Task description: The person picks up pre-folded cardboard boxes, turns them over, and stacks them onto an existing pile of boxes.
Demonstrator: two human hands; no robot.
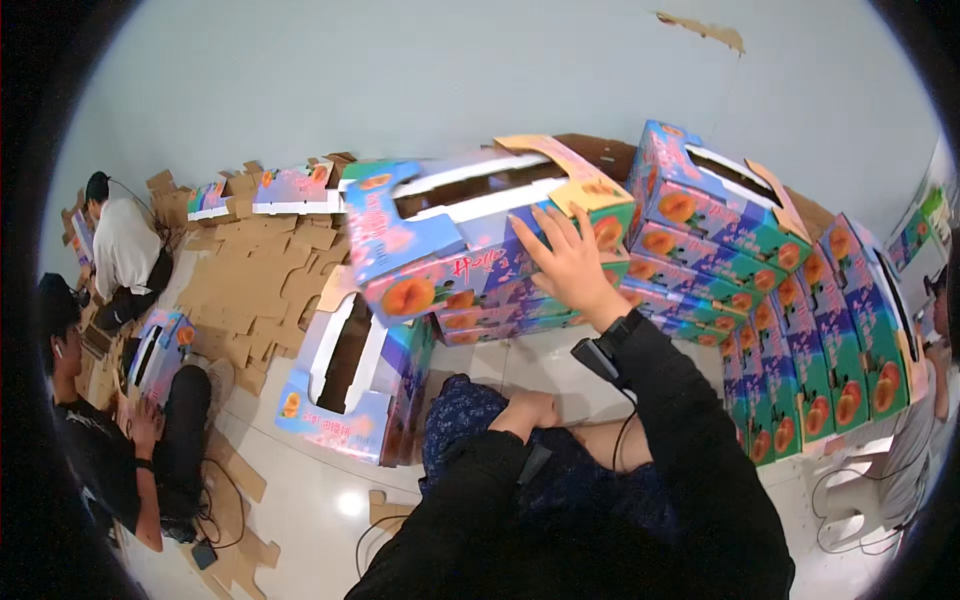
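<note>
My right hand [572, 262] lies with fingers spread against the near upper edge of a fruit carton [440, 275], printed blue, pink, purple and green with apricots. That carton sits askew on top of a stack of like cartons [520, 322], its left end jutting past them. A long cut-out in its white-edged top shows a dark inside. My left hand [528, 412] rests low at my lap by my knee; its fingers are hidden. To the left of my knees, another such carton [345, 375] stands on the floor with its slot facing up.
On the right are a second carton stack [720, 225] and a row of upended cartons [820, 340]. Flattened cardboard [260, 275] covers the floor at far left. Two people [125, 240] [105, 430] sit at left, one with a carton [160, 350]; another person [915, 440] shows at the right rim.
</note>
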